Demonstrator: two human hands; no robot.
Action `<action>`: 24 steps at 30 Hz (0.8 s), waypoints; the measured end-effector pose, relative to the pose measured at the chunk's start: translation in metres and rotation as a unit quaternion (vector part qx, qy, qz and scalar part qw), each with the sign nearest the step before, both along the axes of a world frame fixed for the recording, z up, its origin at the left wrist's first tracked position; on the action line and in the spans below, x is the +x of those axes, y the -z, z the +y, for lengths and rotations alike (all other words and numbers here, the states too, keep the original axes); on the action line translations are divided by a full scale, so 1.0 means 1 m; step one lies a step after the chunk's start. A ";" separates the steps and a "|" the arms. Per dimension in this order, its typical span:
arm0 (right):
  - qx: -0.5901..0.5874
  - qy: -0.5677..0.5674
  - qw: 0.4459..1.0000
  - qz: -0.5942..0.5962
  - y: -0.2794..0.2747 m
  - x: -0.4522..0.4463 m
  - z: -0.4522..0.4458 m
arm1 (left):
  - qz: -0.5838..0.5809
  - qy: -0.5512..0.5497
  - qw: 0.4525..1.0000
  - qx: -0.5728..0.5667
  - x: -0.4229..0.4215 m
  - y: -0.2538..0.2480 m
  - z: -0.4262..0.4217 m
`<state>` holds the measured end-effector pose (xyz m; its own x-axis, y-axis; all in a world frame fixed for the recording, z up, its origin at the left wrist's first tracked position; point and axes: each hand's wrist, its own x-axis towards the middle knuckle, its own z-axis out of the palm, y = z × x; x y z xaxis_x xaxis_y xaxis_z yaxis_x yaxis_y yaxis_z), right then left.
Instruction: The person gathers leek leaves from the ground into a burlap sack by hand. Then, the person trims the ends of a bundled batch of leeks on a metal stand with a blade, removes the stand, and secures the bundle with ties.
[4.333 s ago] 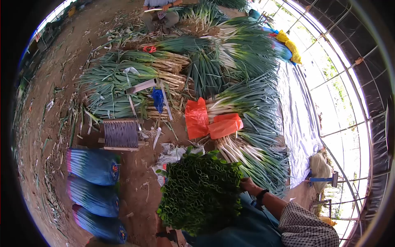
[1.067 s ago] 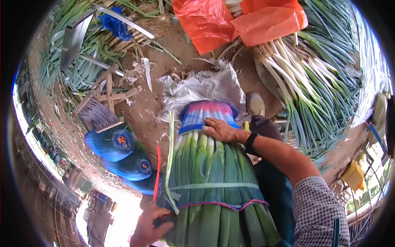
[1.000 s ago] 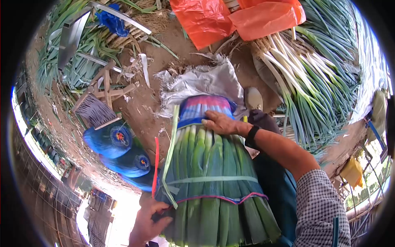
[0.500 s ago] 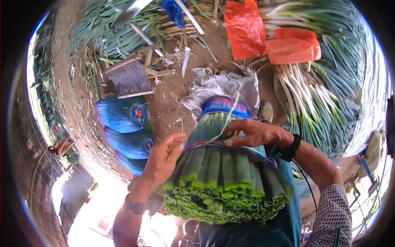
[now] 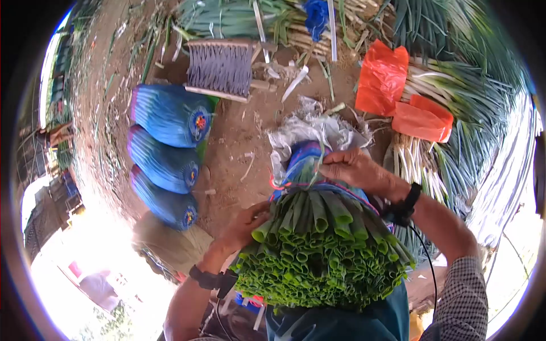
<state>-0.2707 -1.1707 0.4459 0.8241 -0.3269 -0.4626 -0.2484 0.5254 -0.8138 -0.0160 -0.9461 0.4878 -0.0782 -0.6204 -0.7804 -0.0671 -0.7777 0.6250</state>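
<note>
A thick bundle of green onions lies with its cut leaf ends toward me, its far part inside a blue mesh bag. Pink and blue string crosses the bundle near the bag's edge. My right hand is above the bundle, thumb and fingers pinched on a pale green leaf strip. Curled against the bundle's left side is my left hand, its fingertips partly hidden by the leaves.
Several filled blue mesh bags lie at left. A small wooden stool with a woven seat stands behind them. White sacking is beyond the bundle. Loose green onions and orange plastic lie at right.
My left hand has moved down against the bundle's side. The right hand has shifted slightly up and right. The bundle's cut ends now face up more, and the view has turned.
</note>
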 end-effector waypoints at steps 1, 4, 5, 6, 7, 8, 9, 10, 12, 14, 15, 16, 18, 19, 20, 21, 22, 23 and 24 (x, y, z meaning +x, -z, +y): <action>0.001 -0.025 1.000 -0.002 0.001 0.002 -0.006 | -0.004 -0.007 1.000 0.013 -0.007 -0.002 0.005; 0.000 -0.091 0.996 -0.021 -0.009 0.011 -0.020 | -0.055 -0.008 0.997 0.050 -0.011 -0.012 -0.008; -0.002 -0.124 0.992 -0.009 -0.013 0.012 -0.024 | -0.091 0.005 0.993 0.078 -0.007 -0.015 -0.020; -0.006 -0.156 0.988 0.005 -0.014 0.013 -0.027 | -0.126 0.020 0.986 0.105 -0.003 -0.014 -0.028; 0.019 -0.136 0.991 -0.008 -0.014 0.014 -0.028 | -0.155 0.037 0.983 0.096 0.001 -0.007 -0.031; 0.044 -0.114 0.992 -0.020 -0.014 0.014 -0.027 | -0.182 0.055 0.978 0.087 0.005 0.003 -0.031; 0.070 -0.094 0.993 -0.031 -0.014 0.014 -0.025 | -0.208 0.072 0.972 0.079 0.009 0.009 -0.032; 0.059 -0.098 0.993 -0.015 -0.012 0.011 -0.024 | -0.190 0.099 0.974 0.075 0.013 0.015 -0.031; 0.042 -0.105 0.993 0.016 -0.008 0.002 -0.017 | -0.153 0.153 0.974 0.071 0.021 0.023 -0.028; 0.053 -0.060 0.995 0.064 -0.007 -0.007 -0.011 | -0.053 0.165 0.980 0.100 0.030 0.026 -0.026; 0.046 -0.042 0.994 0.087 -0.003 -0.011 -0.009 | -0.003 0.167 0.979 0.113 0.033 0.026 -0.024; 0.039 -0.022 0.993 0.110 0.001 -0.016 -0.007 | -0.009 0.147 0.984 0.101 0.036 0.029 -0.016; 0.076 0.024 0.987 0.137 0.011 -0.023 -0.002 | -0.021 0.107 0.991 0.072 0.038 0.036 -0.007; 0.083 0.035 0.983 0.160 0.007 -0.021 -0.004 | -0.017 0.102 0.992 0.069 0.038 0.038 -0.008; 0.091 0.045 0.977 0.186 0.005 -0.021 -0.006 | -0.011 0.098 0.993 0.067 0.037 0.042 -0.010; 0.085 0.037 0.976 0.197 0.007 -0.023 -0.009 | -0.004 0.092 0.994 0.065 0.034 0.045 -0.012; 0.078 0.033 0.974 0.208 0.008 -0.023 -0.013 | -0.018 0.091 0.995 0.048 0.030 0.052 -0.007; 0.070 0.029 0.973 0.218 0.009 -0.023 -0.018 | -0.032 0.090 0.995 0.030 0.026 0.061 -0.003; 0.061 0.026 0.971 0.230 0.007 -0.022 -0.023 | -0.045 0.091 0.995 0.011 0.024 0.066 -0.001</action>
